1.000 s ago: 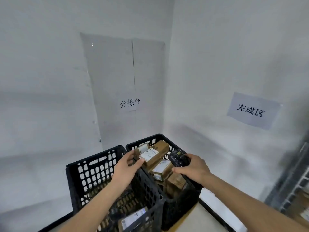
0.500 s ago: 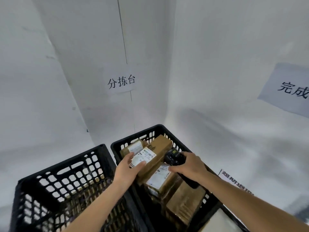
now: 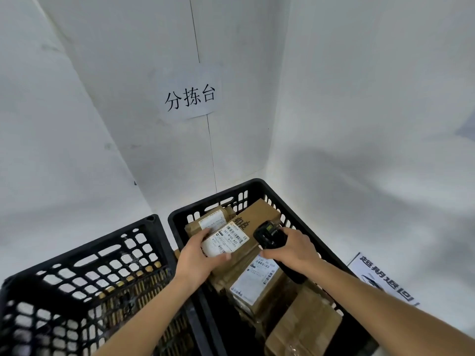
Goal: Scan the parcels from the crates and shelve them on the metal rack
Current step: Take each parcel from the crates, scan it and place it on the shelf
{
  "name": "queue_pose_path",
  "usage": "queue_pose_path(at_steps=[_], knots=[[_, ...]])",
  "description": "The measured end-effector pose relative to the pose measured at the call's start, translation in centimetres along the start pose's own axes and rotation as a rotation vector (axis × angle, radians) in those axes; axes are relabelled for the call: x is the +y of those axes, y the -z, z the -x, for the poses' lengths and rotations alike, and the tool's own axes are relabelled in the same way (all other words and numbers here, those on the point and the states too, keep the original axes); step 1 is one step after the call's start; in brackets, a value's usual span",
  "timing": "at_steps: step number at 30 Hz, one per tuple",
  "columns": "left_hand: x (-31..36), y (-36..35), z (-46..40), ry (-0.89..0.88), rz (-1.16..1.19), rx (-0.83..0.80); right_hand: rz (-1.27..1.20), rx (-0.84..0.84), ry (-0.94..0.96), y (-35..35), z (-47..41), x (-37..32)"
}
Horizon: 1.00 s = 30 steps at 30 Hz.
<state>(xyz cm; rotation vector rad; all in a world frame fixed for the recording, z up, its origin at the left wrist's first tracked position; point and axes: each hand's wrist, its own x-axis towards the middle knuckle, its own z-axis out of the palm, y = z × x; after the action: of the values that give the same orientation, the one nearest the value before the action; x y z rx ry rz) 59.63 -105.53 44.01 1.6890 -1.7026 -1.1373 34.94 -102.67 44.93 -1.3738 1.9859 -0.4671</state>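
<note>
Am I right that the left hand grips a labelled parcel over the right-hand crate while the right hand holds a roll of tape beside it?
Not quite. In the head view the right hand holds a black handheld scanner, not tape. The rest stands: the left hand grips the labelled parcel over the right-hand crate.

Wall sign [image 3: 191,98] reads "分拣台". White shipping label [image 3: 226,240] on the held parcel [image 3: 253,222] shows "S07-N705 A33" plus barcodes; the box itself carries printed characters, unclear. Paper sheet [image 3: 383,278] right of the crate reads "超期退回". Other labels too blurred.
</note>
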Motion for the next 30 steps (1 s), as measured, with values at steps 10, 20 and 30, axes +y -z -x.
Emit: queue_pose_path(at_steps=[10, 20, 30], knots=[[-0.7, -1.2, -1.1, -0.04, -0.354, 0.031, 0.0, 0.015, -0.007, -0.5, -0.2, 0.6], [1.7, 1.1, 2.2, -0.214, -0.233, 0.129, -0.107, 0.111, 0.008, 1.2, 4.5, -0.2], [8.8, 3.6, 14.0, -0.321, -0.023, 0.135, -0.532, 0.329, 0.033, 2.6, 18.8, -5.9]])
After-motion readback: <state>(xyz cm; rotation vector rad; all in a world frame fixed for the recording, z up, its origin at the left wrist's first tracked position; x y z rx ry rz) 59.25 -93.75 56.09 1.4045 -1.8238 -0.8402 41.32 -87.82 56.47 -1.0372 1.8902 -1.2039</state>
